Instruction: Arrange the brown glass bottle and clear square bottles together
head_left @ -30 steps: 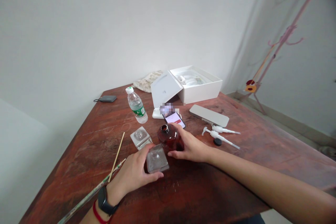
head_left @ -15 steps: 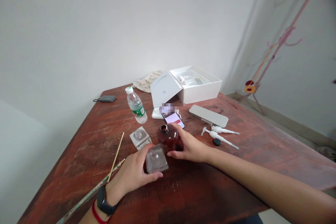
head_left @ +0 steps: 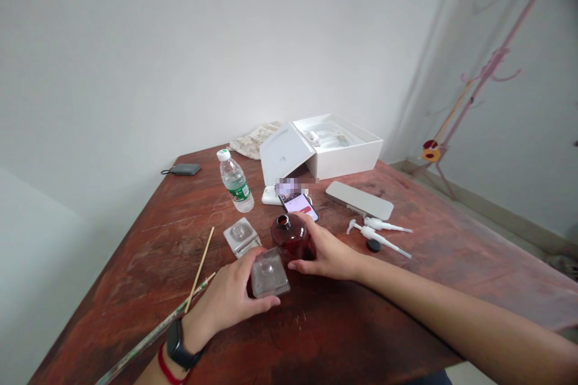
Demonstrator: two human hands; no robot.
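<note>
My left hand (head_left: 239, 289) is wrapped round a clear square bottle (head_left: 270, 274), its top facing up toward me. Just right of it, an amber round bottle (head_left: 289, 231) with an uncapped neck stands upright, and my right hand (head_left: 323, 249) grips its right side. A second clear square bottle (head_left: 241, 236) stands behind my left hand, partly hidden by the fingers. Two white pump heads (head_left: 377, 234) with dip tubes lie to the right, beside a small black cap (head_left: 373, 245).
On the wooden table (head_left: 180, 252) are chopsticks (head_left: 200, 267), partly in a wrapper, at the left. Behind stand a water bottle (head_left: 235, 183) and an open white box (head_left: 345, 159). A phone (head_left: 300, 206), a pale flat case (head_left: 360, 200) and a grey pouch-like device (head_left: 184, 169) lie around.
Both hands and the two bottles they hold stay practically in place. The whole view has shifted very slightly.
</note>
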